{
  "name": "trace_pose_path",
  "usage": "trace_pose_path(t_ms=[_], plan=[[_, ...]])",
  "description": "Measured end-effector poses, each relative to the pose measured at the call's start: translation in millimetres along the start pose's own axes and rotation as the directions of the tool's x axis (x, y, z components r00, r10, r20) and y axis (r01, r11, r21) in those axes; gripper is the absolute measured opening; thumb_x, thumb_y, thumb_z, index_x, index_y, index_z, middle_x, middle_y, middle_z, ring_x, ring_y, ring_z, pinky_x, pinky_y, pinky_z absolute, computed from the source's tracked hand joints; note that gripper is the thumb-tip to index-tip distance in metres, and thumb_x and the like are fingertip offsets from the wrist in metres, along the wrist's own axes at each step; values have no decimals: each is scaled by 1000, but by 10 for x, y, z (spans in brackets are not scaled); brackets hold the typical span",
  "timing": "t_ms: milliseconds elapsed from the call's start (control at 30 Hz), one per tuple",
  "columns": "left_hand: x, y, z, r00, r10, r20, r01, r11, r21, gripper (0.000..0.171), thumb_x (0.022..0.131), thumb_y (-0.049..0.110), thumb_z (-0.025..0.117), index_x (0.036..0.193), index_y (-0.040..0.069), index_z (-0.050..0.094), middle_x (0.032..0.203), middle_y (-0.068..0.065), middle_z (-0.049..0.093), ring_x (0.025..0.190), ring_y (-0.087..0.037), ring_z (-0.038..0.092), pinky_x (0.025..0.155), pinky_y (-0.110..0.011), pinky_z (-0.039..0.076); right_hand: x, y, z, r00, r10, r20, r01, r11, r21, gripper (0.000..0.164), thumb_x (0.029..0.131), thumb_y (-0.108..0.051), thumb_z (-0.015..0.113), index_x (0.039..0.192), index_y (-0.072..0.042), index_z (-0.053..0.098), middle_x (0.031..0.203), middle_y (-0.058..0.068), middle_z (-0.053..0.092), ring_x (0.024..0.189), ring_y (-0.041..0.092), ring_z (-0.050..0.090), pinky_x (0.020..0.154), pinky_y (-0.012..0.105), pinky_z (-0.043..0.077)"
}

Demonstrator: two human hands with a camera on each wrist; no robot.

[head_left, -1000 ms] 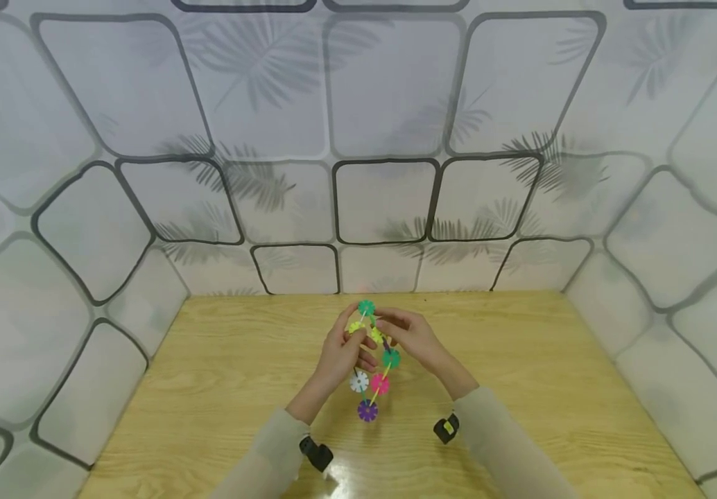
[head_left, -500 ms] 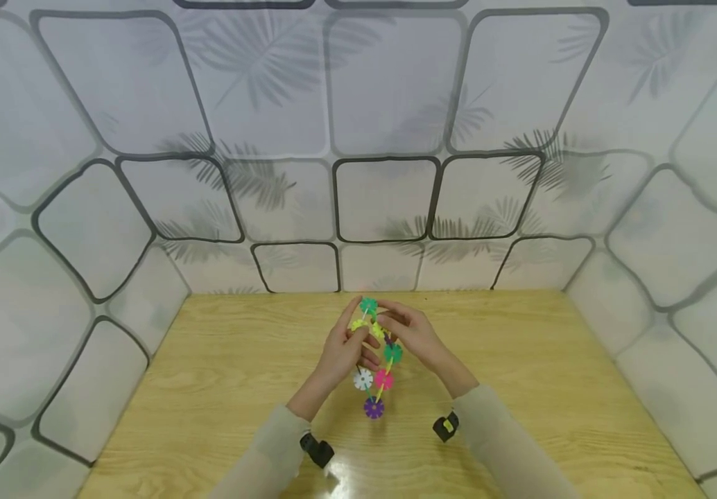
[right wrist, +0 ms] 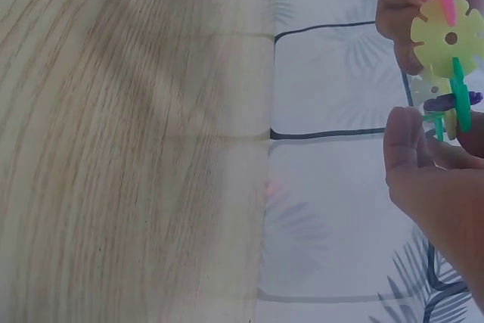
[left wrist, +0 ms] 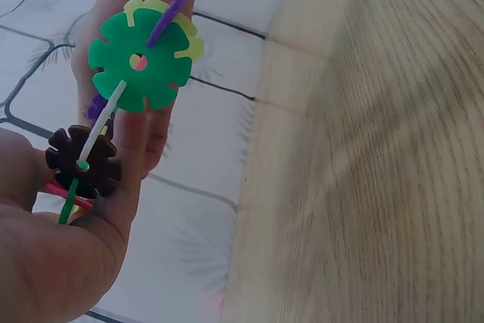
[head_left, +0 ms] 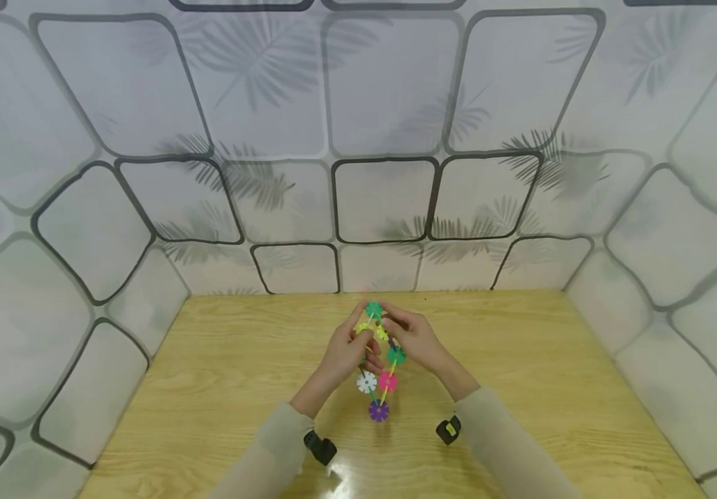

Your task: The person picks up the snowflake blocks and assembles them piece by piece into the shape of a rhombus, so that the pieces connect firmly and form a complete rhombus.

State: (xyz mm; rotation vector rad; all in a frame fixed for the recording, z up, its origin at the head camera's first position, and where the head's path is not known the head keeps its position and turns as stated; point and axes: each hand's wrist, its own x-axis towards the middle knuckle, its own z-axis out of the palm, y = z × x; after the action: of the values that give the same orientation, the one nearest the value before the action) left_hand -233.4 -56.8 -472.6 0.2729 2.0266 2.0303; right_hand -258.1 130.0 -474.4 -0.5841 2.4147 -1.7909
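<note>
A loop of notched plastic snowflake discs, each slotted into its neighbours, hangs between my two hands above the table. At its top is a green disc (head_left: 374, 310). Lower down are another green disc (head_left: 396, 355), a pink disc (head_left: 387, 382), a white disc (head_left: 367, 382) and, lowest, a purple disc (head_left: 378, 411). My left hand (head_left: 344, 350) grips the loop's left side; in the left wrist view a dark brown disc (left wrist: 83, 163) sits between thumb and fingers. With thumb and fingertips, my right hand (head_left: 419, 339) pinches the upper right part, near a yellow disc (right wrist: 445, 39). Its fingers partly hide the pinched piece.
The wooden table (head_left: 240, 388) spreads beneath both hands. White walls (head_left: 383, 201) with dark outlines and leaf prints enclose it at the back and sides. Black cameras are strapped at both sleeves, one by the left cuff (head_left: 320, 447).
The disc loop and my left hand have shifted slightly to the right. The lower discs swing a little with them. My right hand stays nearly in place, its fingers closer on the loop.
</note>
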Motion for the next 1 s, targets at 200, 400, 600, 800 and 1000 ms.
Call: trace_pose_path(t_ms=[200,400,600,800,1000], plan=[[35,-5,-40,999,-11,46,10,999,38,72,108,12,48,171,26,15,90,-23,73,64,-20,76,67,-42,68,7,38,-21,999,36,1,-37,999,13,47,112,-16,52,156,0,48,124,24,72,93,13,64,79,23,56],[99,-75,-88,998,-51,34,49,998,46,76,104,10,56,170,16,19,109,-28,74,79,-26,79,75,-41,68,47,192,-44,998,57,19,-58,996,63,48,113,-18,50,158,0,45,131,26,67,95,12,65,81,24,59],[117,-173,-147,1000,-27,3,26,984,179,60,107,13,57,162,2,37,120,-29,69,88,-33,79,76,-41,68,109,326,-31,993,114,18,-115,991,72,50,114,-19,48,160,0,41,116,23,67,84,14,58,72,22,53],[149,-271,-164,998,9,-62,12,943,333,48,107,18,60,151,-1,54,134,-36,60,86,-39,79,65,-32,67,140,491,27,982,191,-13,-191,981,29,51,113,-24,51,157,1,45,119,20,70,92,18,63,79,29,56],[219,-388,-198,994,-7,-113,41,953,300,50,107,17,60,152,-3,52,125,-31,63,78,-25,78,69,-33,67,72,571,77,962,266,-65,-268,963,-37,49,109,-30,60,146,3,59,132,20,71,115,29,69,96,43,61]])
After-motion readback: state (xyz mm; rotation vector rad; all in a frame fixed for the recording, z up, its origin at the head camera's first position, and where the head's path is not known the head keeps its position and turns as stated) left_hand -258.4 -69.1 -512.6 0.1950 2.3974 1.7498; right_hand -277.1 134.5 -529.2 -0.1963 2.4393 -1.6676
